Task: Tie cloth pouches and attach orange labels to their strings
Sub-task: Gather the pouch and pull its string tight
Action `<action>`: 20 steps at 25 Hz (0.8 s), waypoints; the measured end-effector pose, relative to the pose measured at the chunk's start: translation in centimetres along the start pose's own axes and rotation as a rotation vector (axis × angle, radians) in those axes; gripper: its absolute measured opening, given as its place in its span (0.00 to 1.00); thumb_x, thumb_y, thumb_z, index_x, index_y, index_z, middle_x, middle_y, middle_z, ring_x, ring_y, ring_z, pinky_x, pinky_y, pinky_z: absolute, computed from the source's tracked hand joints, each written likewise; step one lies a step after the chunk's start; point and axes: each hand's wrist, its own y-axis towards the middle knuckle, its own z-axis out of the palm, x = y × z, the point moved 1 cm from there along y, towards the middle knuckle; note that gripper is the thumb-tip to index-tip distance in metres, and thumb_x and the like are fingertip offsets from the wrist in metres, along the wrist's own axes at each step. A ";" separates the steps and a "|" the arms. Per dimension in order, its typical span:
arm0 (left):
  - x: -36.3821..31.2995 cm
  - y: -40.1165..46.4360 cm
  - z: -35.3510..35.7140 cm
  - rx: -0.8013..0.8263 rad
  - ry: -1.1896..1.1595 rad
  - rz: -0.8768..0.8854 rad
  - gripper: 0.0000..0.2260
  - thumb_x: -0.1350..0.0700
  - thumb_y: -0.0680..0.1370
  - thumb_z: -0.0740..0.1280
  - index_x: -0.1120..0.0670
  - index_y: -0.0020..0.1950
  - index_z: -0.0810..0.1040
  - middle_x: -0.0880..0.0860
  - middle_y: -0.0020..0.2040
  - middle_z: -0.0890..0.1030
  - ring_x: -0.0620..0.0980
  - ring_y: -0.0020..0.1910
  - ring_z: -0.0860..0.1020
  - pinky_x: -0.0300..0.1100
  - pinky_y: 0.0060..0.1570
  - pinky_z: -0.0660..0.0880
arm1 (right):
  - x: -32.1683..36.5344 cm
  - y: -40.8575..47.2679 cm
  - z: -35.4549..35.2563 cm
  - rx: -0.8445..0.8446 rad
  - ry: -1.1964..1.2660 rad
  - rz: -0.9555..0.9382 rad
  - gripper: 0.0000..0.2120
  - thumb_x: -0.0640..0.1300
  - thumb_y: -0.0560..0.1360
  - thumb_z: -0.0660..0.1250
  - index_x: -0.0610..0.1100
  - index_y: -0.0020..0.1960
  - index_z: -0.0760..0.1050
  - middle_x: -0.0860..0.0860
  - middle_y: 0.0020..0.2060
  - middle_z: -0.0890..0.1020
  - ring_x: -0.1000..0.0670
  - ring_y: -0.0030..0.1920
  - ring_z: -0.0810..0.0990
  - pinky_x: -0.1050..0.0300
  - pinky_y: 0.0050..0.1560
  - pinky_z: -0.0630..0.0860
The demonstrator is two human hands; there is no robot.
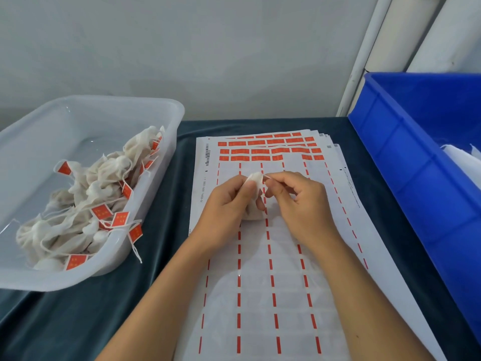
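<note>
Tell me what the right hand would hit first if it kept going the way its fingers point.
The right hand points left, so first the cloth pouch it pinches, then probably the left hand right behind it.

A dark teal cloth [161, 256] covers the table. On it lie a clear tub [145, 194] left, label sheets [273, 308] centre, a blue crate [416, 178] right.

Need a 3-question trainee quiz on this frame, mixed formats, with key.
1. True or false: the pouch in hand already carries an orange label.
2. Finished, labelled pouches lie in: A) the blue crate B) the clear tub C) on the label sheet
3. Fill in: the remaining orange labels sit at the sheet's ___ end.

Key: 1 false, none shows on it; left hand and right hand both hold it. 2 B. 3 far.
</note>
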 end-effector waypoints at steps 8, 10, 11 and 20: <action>-0.4 -0.5 -1.0 0.106 -0.303 -0.064 0.16 0.47 0.85 0.61 0.57 0.54 0.83 0.57 0.51 0.86 0.56 0.52 0.84 0.50 0.58 0.81 | 0.4 0.0 -0.6 -0.246 0.164 0.074 0.08 0.52 0.77 0.73 0.52 0.55 0.85 0.61 0.48 0.86 0.60 0.50 0.84 0.70 0.48 0.79; -0.4 -0.5 -1.3 0.096 -0.358 -0.072 0.16 0.47 0.85 0.62 0.55 0.53 0.84 0.57 0.52 0.86 0.58 0.54 0.83 0.53 0.61 0.79 | 0.5 -0.1 -0.5 -0.219 0.084 -0.013 0.09 0.49 0.77 0.74 0.48 0.56 0.86 0.58 0.48 0.86 0.60 0.49 0.84 0.70 0.49 0.79; -0.3 -0.5 -1.3 0.091 -0.382 -0.075 0.16 0.46 0.85 0.62 0.55 0.53 0.84 0.57 0.53 0.85 0.60 0.56 0.82 0.56 0.64 0.78 | 0.5 -0.2 -0.3 -0.189 0.018 -0.083 0.09 0.47 0.77 0.74 0.46 0.56 0.86 0.56 0.48 0.86 0.60 0.49 0.83 0.70 0.50 0.79; -0.6 -0.3 -0.5 -0.004 -0.259 -0.142 0.10 0.48 0.86 0.63 0.52 0.53 0.80 0.52 0.50 0.86 0.53 0.51 0.85 0.51 0.58 0.81 | 1.2 -0.3 -0.3 -0.178 -0.270 -0.439 0.07 0.42 0.80 0.69 0.38 0.53 0.83 0.45 0.48 0.84 0.49 0.50 0.81 0.66 0.55 0.76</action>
